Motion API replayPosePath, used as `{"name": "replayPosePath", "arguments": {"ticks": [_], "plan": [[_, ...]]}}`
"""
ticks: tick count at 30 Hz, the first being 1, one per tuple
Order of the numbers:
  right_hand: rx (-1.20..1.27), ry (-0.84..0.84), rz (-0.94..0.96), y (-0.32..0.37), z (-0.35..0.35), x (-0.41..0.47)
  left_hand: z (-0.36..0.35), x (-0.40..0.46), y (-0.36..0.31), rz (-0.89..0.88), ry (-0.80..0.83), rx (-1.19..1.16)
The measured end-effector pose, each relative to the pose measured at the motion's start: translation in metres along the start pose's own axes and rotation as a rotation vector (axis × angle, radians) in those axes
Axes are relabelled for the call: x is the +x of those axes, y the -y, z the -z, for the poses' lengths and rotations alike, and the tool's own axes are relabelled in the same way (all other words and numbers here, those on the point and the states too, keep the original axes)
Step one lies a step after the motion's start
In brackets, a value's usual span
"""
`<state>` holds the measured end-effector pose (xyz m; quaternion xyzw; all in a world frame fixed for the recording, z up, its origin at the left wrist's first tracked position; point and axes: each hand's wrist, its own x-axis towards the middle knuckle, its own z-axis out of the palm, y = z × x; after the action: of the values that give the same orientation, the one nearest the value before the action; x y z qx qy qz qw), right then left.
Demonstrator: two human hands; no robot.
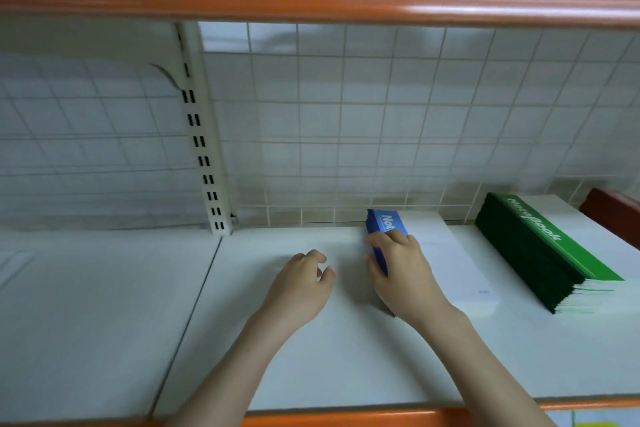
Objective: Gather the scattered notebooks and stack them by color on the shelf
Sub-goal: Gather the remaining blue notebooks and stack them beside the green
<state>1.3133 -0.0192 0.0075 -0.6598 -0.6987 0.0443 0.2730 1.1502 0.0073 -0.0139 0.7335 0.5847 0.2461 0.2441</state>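
The white shelf [346, 350] runs under both hands, backed by a wire grid [346, 121] and edged in orange. Well right of the right hand [401, 274], a thick green stack [540, 253] of notebooks lies flat, and a red object [613, 211] peeks in beyond it. The blue stack [426, 253] sits directly under the right hand, whose grip is clamped on its left edge, fingers curled over the top and side. Just left, the left hand [301, 281] hovers apart from it, grip loosely curled, holding nothing.
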Motion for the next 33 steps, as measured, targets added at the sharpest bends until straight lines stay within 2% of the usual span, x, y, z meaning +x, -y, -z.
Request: {"name": "replayPosePath", "arguments": {"ticks": [7, 14, 19, 27, 33], "plan": [[0.027, 0.013, 0.085, 0.069, -0.029, -0.01, 0.054, -0.028, 0.051, 0.035, -0.031, 0.006], [0.018, 0.118, 0.187, 0.154, -0.074, -0.019, 0.117, -0.062, 0.116, 0.046, -0.063, 0.06], [0.071, 0.152, 0.228, 0.231, -0.112, -0.02, 0.164, -0.087, 0.168, 0.045, -0.073, 0.088], [0.151, 0.197, 0.319, 0.352, -0.17, -0.027, 0.251, -0.133, 0.26, 0.086, -0.213, 0.124], [0.195, 0.213, 0.346, 0.435, -0.212, -0.032, 0.312, -0.159, 0.325, 0.1, -0.243, 0.131]]}}
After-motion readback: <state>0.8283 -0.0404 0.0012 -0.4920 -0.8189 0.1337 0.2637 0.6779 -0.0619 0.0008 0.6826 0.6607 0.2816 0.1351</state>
